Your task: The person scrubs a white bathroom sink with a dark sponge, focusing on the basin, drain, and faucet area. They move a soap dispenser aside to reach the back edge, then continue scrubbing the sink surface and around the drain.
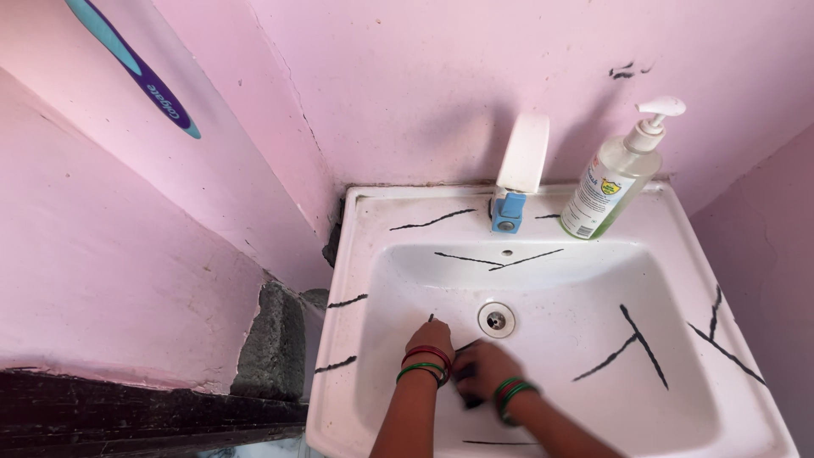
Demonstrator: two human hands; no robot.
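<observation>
Both my hands are down inside a white wash basin (543, 424) streaked with black marks. My left hand (431, 335), with red and green bangles at the wrist, lies flat on the basin floor, left of the drain (496, 320). My right hand (483, 366), wearing green bangles, is curled over a small dark object (471, 402) and presses it against the basin floor just below the drain. What that dark object is cannot be made out.
A white and blue tap (517, 174) stands at the basin's back rim. A clear pump bottle of liquid soap (617, 174) sits to its right. Pink walls close in on three sides. A toothbrush (127, 59) pokes in at the upper left. A dark ledge (136, 411) runs along the left.
</observation>
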